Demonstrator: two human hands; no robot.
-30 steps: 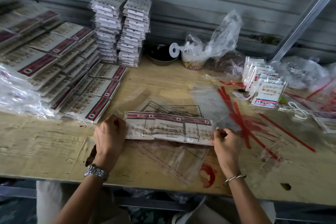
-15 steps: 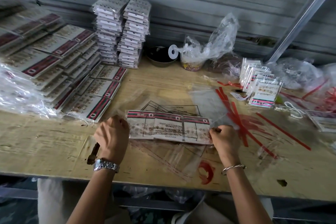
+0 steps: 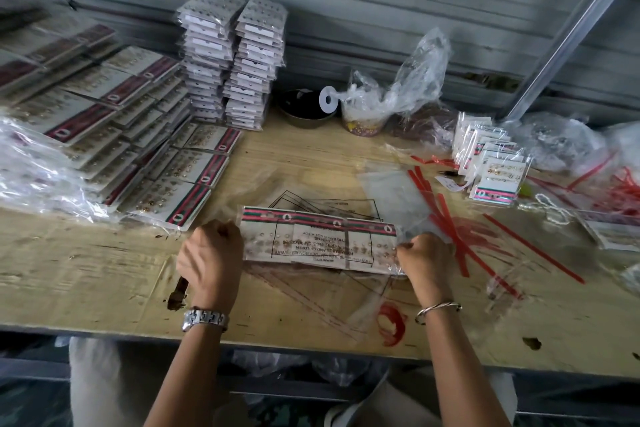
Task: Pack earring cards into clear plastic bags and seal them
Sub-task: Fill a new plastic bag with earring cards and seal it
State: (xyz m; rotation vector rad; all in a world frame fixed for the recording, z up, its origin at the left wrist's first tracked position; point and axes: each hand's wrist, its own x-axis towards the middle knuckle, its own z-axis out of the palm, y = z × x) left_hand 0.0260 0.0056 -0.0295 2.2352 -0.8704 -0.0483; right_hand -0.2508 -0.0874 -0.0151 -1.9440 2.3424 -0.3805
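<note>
A clear plastic bag [image 3: 318, 239] with printed warning text lies on the wooden table [image 3: 86, 267] in front of me, holding a row of earring cards with red and green bands along their far edge. My left hand [image 3: 209, 255] grips the bag's left end with curled fingers. At the bag's right end my right hand [image 3: 426, 260] pinches the plastic. More empty clear bags [image 3: 391, 198] lie beneath and beyond it.
Packed card bags [image 3: 114, 135] cover the left side, with two tall stacks [image 3: 232, 59] behind. A dark bowl [image 3: 304, 111], a cup in crumpled plastic [image 3: 363, 118], loose cards [image 3: 491, 166] and red strips [image 3: 450, 229] lie to the right.
Both hands have shifted slightly along the ends of the bagged cards; the bag stays flat in the same place on the table.
</note>
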